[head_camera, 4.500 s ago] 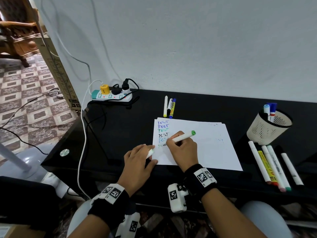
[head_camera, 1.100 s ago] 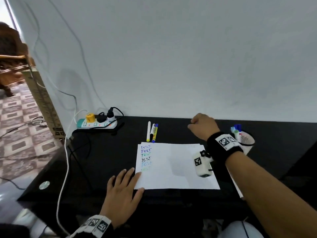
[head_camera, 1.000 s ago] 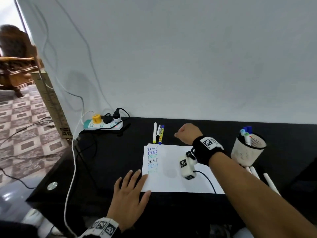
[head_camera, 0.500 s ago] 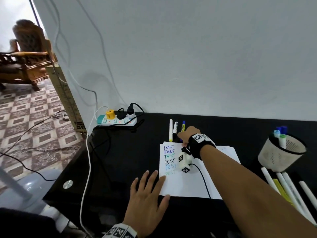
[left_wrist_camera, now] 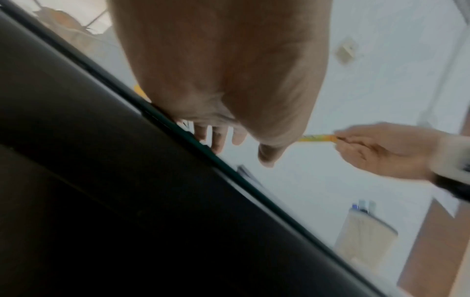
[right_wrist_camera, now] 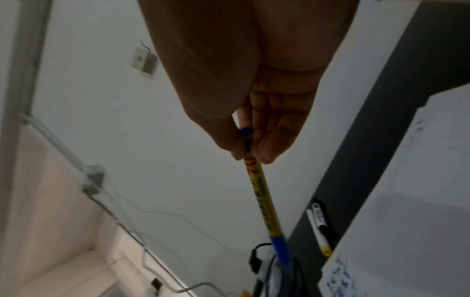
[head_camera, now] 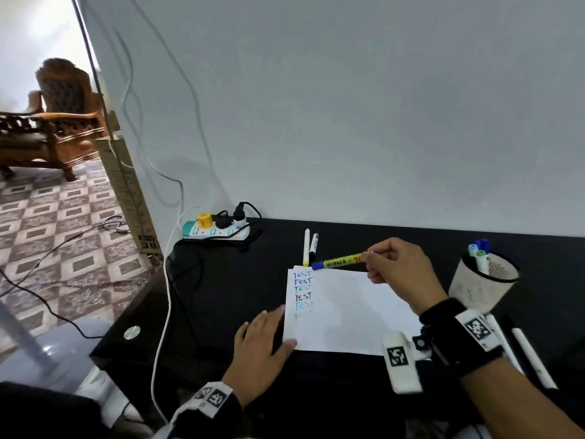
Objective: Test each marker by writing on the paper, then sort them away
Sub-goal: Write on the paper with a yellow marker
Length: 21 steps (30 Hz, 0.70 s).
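Right hand [head_camera: 399,268] in a fingertip grip pinching the tail of the capped yellow marker [head_camera: 340,261] above the paper's [head_camera: 351,315] far edge, left hand [head_camera: 264,346] spread flat at its near-left corner; so far back, the marker may swing or slip at uncapping

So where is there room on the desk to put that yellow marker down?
The yellow marker is in the right hand. Bare black desk lies between the power strip and the paper, and along the wall between the two markers and the pen cup. Right of the cup, loose markers crowd it.
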{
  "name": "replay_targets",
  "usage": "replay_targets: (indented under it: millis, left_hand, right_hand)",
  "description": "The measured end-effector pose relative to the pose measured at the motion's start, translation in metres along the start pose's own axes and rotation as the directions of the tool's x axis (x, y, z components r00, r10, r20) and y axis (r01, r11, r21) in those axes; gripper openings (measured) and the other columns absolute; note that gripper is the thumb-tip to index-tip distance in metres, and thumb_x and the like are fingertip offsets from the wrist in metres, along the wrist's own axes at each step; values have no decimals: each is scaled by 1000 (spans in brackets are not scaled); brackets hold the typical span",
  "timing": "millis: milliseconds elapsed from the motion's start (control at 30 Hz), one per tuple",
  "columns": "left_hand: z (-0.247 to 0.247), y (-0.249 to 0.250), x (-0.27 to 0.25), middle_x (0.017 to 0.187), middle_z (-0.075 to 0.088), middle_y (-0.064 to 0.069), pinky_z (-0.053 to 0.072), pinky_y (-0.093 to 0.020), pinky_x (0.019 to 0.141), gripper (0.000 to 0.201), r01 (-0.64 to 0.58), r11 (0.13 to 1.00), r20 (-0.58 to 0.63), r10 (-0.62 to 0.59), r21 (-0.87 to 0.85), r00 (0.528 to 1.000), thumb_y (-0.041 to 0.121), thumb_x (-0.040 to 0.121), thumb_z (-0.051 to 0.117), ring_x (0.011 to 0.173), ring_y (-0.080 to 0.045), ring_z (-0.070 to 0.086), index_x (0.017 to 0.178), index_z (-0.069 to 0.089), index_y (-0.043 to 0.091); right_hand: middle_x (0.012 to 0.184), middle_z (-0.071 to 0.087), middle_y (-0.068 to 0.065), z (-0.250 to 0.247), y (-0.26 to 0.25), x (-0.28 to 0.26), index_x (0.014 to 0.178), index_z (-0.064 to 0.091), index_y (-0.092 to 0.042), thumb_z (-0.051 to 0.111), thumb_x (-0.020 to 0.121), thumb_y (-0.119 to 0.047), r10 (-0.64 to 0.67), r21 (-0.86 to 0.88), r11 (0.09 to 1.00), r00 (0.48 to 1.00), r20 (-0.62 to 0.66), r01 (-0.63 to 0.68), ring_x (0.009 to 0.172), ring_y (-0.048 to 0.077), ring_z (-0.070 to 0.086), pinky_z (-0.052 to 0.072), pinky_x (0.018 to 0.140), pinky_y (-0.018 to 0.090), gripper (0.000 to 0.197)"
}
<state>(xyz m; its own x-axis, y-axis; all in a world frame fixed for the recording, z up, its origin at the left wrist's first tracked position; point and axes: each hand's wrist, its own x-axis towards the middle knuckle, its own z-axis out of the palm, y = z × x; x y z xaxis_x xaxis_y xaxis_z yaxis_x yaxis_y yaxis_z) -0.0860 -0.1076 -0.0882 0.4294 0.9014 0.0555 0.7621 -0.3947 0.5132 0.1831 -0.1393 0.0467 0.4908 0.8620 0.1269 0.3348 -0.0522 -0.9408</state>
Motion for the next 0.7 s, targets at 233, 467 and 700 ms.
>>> replay_targets:
  millis: [233,467,700]
  left_hand:
    - [-42,51,-30,114,55,28,45,-19,87,48,-161,941,-16,164,-299,986,46,93,58,99,4,57,137,37,42]
    - [-60,85,-67,73,56,3,38,-23,58,20,-252,923,1,264,-292,965,38,100,48,67,-16,51,87,46,23]
    - [-72,98,-87,73,51,-9,40,-44,67,40,-275,855,66,337,-439,939,44,104,38,65,-23,46,86,47,10]
  right_hand:
    - [70,70,10,-31,-27,-73,91,76,-5,72,90,-7,-20,66,998,963,269,3,60,18,65,53,57,25,4]
    - [68,64,9,-5,-18,-106,95,72,-3,69,95,-11,-17,217,975,952,307,-53,60,20,58,47,54,28,9]
    - [64,62,6,21,-14,-122,87,69,-3,66,98,-30,51,220,963,908,416,-155,52,17,52,39,49,24,29]
